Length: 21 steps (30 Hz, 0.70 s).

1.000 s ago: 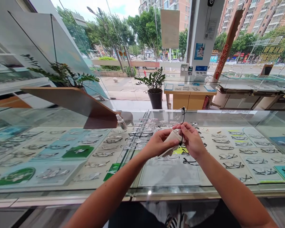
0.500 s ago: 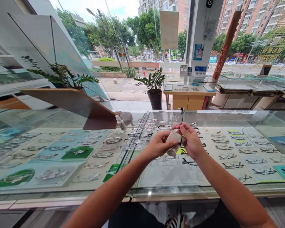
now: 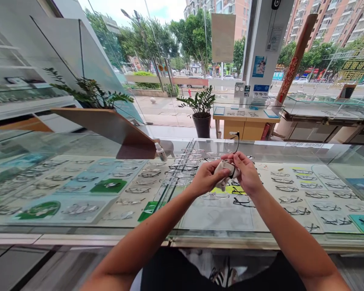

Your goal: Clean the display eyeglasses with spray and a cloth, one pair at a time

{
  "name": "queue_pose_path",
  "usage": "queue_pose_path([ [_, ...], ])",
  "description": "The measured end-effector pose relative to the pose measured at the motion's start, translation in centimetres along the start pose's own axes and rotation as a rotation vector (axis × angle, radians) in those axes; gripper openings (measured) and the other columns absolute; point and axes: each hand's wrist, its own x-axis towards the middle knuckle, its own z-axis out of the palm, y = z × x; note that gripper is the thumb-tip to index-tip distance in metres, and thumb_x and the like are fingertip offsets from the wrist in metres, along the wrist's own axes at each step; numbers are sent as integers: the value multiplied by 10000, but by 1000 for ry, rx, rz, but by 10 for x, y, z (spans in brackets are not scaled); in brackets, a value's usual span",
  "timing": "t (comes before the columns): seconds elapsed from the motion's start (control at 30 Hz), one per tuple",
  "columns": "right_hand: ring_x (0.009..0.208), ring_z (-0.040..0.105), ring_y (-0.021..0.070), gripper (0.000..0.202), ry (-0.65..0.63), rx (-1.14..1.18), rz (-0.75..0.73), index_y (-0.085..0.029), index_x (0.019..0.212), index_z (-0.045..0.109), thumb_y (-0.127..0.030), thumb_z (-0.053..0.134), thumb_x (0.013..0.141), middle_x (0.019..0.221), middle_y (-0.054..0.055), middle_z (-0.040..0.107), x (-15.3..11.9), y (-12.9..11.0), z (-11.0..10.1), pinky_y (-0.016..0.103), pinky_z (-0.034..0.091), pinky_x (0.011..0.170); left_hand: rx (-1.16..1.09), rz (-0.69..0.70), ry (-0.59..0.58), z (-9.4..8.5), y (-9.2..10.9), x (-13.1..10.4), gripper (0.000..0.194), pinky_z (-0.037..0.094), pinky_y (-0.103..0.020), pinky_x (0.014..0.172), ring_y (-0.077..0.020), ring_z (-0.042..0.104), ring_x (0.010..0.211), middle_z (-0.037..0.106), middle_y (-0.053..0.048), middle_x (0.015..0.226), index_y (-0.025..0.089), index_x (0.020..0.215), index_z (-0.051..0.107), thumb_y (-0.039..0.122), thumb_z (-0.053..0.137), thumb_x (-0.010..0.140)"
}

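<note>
Gripping a pale cloth (image 3: 222, 184) and dark-framed glasses (image 3: 238, 140) above a glass-topped desk (image 3: 245, 242)

Closed around the cloth with the left hand's grip (image 3: 206, 177), thumb pressed over the front, fabric bunched about the lower part of the glasses. Pinching the same glasses by the frame with the right hand's grip (image 3: 247, 173), fingertips just beside the cloth. Held up in the air between both hands, with a dark, curved part rising past the fingertips. Cannot tell exactly which part of the frame lies under the fabric.

Can make out yellow lettering (image 3: 356, 66) on the window at far right, apparently in Chinese characters, but too unclear to read. Also to be seen on the pillar: a blue poster (image 3: 259, 66), a printed notice (image 3: 273, 39) above and to the right of it, and a blue card (image 3: 261, 88) lower down, all too small to read. Likewise unable to read the label on the small white bottle (image 3: 161, 152), standing near the brown board (image 3: 136, 141) to the left of the hands. Laid out in rows inside the desk, many more spectacles (image 3: 297, 211), some over a green card (image 3: 108, 185) and blue panels.
</note>
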Motion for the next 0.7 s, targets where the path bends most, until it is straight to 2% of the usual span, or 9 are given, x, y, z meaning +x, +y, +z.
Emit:
queue_pose_path([
  [0.1,821,692,178,437,-30,-34,-49,-246,812,681,-631,872,731,980,32,807,7,-12,5,316,565,746,37,74,35,3,18,9,580,370,-230,550,-98,494,576,636,-12,652,120,818,769,685,846,717],
  [0.23,1002,728,233,411,-75,-110,-200,-257,841,700,-635,841,766,990,41,809,24,-42,18,404,595,894,-48,148,77,11,51,31,560,354,-222,537,-85,483,557,636,8,637,139,845,786,681,848,720],
  [0.4,1119,713,248,335,-103,-148,-374,-272,827,706,-587,819,807,969,28,802,44,-77,34,428,604,924,-192,230,134,27,87,55,561,435,-198,621,-79,573,651,709,1,732,142,882,806,633,925,637],
  [0.53,1128,713,259,326,-106,-170,-406,-268,817,714,-582,802,824,959,33,804,50,-82,38,445,605,934,-257,195,157,29,92,62,540,414,-175,577,-51,551,606,696,20,700,125,813,784,576,973,584],
  [0.7,1078,724,261,318,-115,-92,-309,-262,811,728,-559,838,779,947,43,799,56,-71,33,443,602,922,-302,155,100,24,80,64,508,442,-188,584,-61,575,606,694,23,702,130,862,770,497,995,594],
])
